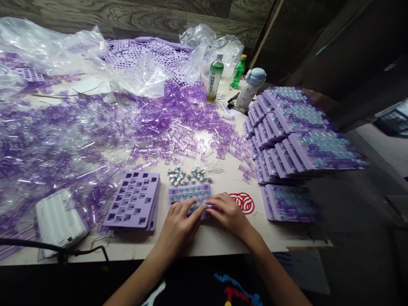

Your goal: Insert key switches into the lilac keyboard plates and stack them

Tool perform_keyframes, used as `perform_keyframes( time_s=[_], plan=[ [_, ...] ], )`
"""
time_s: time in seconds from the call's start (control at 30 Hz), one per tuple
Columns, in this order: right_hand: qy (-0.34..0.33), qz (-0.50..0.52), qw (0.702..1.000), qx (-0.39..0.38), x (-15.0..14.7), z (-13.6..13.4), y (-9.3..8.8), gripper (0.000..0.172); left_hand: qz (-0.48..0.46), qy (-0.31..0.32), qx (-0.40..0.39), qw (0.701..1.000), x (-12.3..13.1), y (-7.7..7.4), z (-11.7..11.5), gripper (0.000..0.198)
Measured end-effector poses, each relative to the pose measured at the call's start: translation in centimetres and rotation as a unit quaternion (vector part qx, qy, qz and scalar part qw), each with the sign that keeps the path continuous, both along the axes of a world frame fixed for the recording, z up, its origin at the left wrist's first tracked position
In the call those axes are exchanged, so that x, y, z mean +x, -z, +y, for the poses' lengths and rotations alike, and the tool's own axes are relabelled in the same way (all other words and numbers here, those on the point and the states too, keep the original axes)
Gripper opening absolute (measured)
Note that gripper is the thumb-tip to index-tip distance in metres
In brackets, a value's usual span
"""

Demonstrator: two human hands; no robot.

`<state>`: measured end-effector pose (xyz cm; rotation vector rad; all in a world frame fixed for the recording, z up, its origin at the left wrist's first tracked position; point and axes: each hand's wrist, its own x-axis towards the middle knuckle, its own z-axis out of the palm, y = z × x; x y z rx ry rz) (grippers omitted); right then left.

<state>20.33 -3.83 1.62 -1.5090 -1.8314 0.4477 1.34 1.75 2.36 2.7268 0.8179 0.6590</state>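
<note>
A pale, cream-coloured flat tabletop (219, 240) carried everything. Across its left and middle spread a wide heap of small transparent purple plastic pieces (156, 114), with crumpled clear plastic bags (32, 46) towards the back. Near the front edge lay a white boxy plastic device (59, 216), then a short stack of lilac plates with square holes (132, 199). A flat lilac panel set with blue-topped parts (191, 192) lay at the centre, just in front of a small pile of loose blue-and-silver parts (188, 175). Tall stacks of filled lilac panels (280, 159) stood at right. Behind them stood a white flask with a light-blue lid (247, 94) and two green plastic bottles (216, 78).
</note>
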Motion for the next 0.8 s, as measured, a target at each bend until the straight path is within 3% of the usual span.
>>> perform_keyframes(
  time_s=[0.43,0.63,0.8],
  plan=[
    [-0.079,-0.16,0.982,-0.066,-0.6,1.1,-1.5,0.01,0.106,0.013,0.086,0.991,-0.6,1.7,-1.4,0.048],
    [-0.107,-0.177,0.972,-0.116,-0.6,2.3,-2.5,0.015,0.09,-0.006,0.127,0.988,-0.1,1.9,-1.9,0.038],
    [-0.099,-0.172,0.971,-0.136,-1.1,2.7,-3.0,0.019,0.106,-0.029,0.109,0.988,0.1,2.3,-2.4,0.043]
  ],
)
